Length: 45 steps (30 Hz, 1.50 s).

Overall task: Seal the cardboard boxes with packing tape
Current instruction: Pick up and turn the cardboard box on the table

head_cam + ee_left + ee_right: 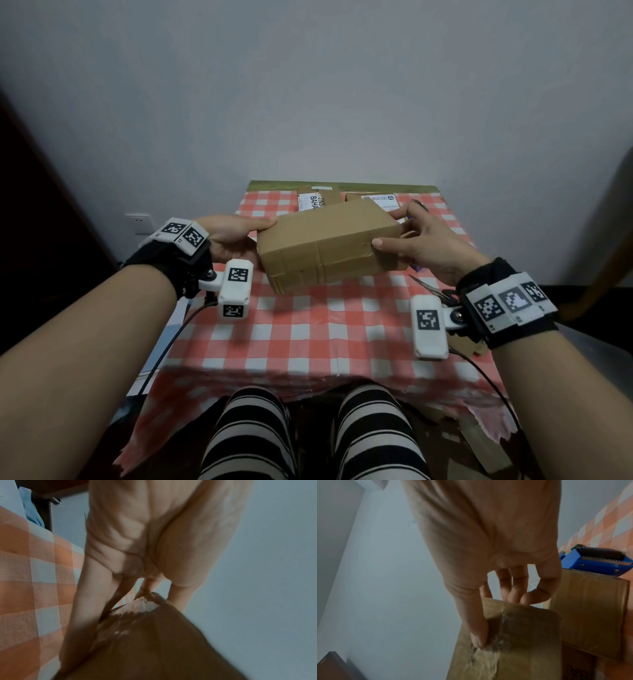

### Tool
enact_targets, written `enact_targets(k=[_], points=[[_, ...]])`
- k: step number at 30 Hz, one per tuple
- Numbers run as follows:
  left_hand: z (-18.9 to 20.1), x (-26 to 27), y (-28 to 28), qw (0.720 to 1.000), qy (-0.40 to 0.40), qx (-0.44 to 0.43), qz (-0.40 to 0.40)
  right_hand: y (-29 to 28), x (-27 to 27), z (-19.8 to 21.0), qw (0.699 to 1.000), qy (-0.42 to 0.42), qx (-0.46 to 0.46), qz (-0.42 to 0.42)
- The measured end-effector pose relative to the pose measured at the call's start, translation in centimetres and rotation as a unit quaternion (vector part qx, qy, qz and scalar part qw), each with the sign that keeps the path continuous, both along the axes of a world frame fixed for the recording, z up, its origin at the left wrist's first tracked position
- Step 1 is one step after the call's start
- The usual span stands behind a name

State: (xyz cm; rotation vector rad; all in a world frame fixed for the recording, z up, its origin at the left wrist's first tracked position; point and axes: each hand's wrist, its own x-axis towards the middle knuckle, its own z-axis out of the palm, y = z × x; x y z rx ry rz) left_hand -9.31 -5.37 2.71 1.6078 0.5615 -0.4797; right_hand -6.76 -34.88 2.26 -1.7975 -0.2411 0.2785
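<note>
Dim, flat indoor light; wide-angle edge distortion; blurred wrist views.

White label on far cardboard box [317,200]: "BAHA", cut off by the nearer box. Other label print too small to read.

cardboard box [329,245]: above the table [294,329], between left hand [233,240] at its left end and right hand [428,246] at its right end | two labelled boxes [317,198]: behind it, at table's far edge | tape dispenser [597,562]: right of held box, beyond right hand | scissors [433,291]: on table, under right wrist
</note>
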Motion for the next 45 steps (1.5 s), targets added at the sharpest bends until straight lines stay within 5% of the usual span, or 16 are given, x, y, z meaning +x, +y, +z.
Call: enact_targets(k=[9,13,16,18,26,30,34,41,45], points=[[0.2,-0.2,1.2,0.995,-0.099,-0.015,-0.030,-1.2,1.2,-1.2,0.996,0.089,0.002,0.026],[0.2,0.2,0.0,0.979,-0.104,0.134,-0.109,-1.8,1.3,-0.6,0.985,0.162,-0.037,0.056],[-0.1,0.8,-1.1,0.915,-0.114,0.343,-0.179,-2.3,1.6,-0.8,0.981,0.181,-0.061,0.022],[0.1,0.9,-2.3,0.892,-0.120,0.391,-0.192,-2.9,2.1,-1.5,0.979,0.188,-0.056,-0.050],[0.4,2.3,-6.1,0.883,-0.180,0.366,-0.232,-6.1,4.4,-6.6,0.937,0.219,-0.160,-0.222],[-0.4,3.0,-7.1,0.842,-0.151,0.429,-0.291,-7.0,5.0,-8.3,0.932,0.214,-0.259,-0.140],[-0.9,3.6,-7.4,0.794,-0.134,0.504,-0.312,-6.6,5.3,-7.9,0.872,0.133,-0.467,-0.067],[-0.3,3.4,-7.3,0.778,-0.146,0.499,-0.352,-6.8,6.5,-9.0,0.872,0.150,-0.458,-0.081],[-0.4,3.2,-7.2,0.803,-0.151,0.462,-0.345,-7.2,7.0,-9.2,0.880,0.157,-0.438,-0.098]])
